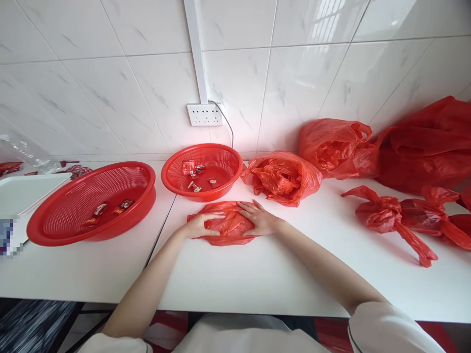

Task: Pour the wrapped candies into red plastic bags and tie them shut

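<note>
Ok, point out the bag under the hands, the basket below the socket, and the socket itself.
Bag [231, 223], head view: crumpled middle.
Basket [228, 167], head view: inner right wall.
Socket [205, 115], head view: middle of faceplate.

Bright, soft light fills the scene, with a barred, window-like glare on the glossy wall tiles [235, 73] at upper right. Shadows on the white worktop [257, 284] are faint — palest beneath the knotted bags [379, 213]. The flat red bag [230, 226] looks reasonably sharp, wide-angle distortion stretches the left basket [132, 218], and a pixelated patch [11, 238] masks the left edge.
</note>
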A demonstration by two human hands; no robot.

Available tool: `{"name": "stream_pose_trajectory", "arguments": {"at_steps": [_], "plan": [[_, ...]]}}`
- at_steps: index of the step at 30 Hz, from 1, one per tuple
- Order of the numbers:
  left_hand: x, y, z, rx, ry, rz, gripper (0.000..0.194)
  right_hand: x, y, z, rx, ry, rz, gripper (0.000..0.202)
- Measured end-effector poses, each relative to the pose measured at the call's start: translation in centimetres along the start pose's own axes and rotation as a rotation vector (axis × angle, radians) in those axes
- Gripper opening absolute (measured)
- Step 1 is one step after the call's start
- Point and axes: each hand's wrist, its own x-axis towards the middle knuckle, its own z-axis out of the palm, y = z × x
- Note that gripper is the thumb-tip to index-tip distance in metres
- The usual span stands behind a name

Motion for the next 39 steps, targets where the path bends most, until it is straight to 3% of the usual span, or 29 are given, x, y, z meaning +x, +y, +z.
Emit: {"name": "stream_pose_trajectory", "arguments": {"at_steps": [2,6,8,12,14,19,26,30,34,39], "plan": [[0.1,0.0,-0.6,-0.260,0.095,-0.056,0.045,-0.2,-0.3,-0.6,0.035,0.033,-0.011,0.089],[0.5,0.8,-2.0,-0.919,0.239,-0.278,0.071,0.1,-1.9,-3.1,0.051,0.242,-0.002,0.048],[0.7,1.3,-2.6,-1.121,0.277,-0.344,0.073,0.7,-3.2,-5.0,0.049,0.377,-0.020,0.038],[1.4,2.0,-2.7,-1.192,0.557,-0.193,0.038,2.1,-6.3,-8.8,0.112,0.517,-0.091,0.029],[1.8,2.1,-2.3,-1.205,0.609,-0.130,0.030,2.3,-7.5,-9.9,0.162,0.540,-0.140,0.026],[2.0,1.9,-0.6,-1.222,0.628,-0.094,0.021,1.4,-8.3,-10.6,0.215,0.499,-0.184,0.025],[1.6,2.8,1.6,-1.126,0.573,-0.046,0.011,0.8,-5.5,-10.9,0.189,0.551,-0.048,0.025],[1.8,3.8,3.2,-1.110,0.580,-0.030,0.016,0.9,-4.8,-10.6,0.160,0.574,0.024,0.026],[2.1,4.3,4.6,-1.148,0.471,-0.041,0.025,1.4,-5.2,-9.9,0.122,0.543,0.046,0.028],[2.3,4.7,6.4,-1.130,0.368,-0.039,0.041,3.3,-5.3,-7.2,0.014,0.474,0.169,0.036]]}}
